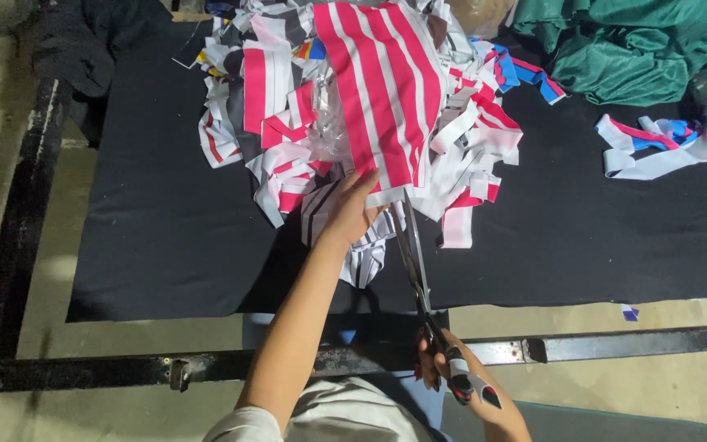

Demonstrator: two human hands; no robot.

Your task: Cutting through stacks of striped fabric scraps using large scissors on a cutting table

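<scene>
Left hand (352, 209): fingers pressed flat on the lower edge of the pink-and-white striped fabric panel (382, 90), pinning it.
Right hand (452, 372): fingers curled shut through the handles of the long steel scissors (413, 262).
Blades: tips meet the panel's bottom hem, just beside the left fingers.
Doing it well: I judge the cloth should stay taut, fingertips kept off the blade line, cutting along a stripe.
Around: heap of striped fabric scraps (288, 155) on the black cloth-covered table (165, 205); green cloth (623, 49) well apart.
</scene>
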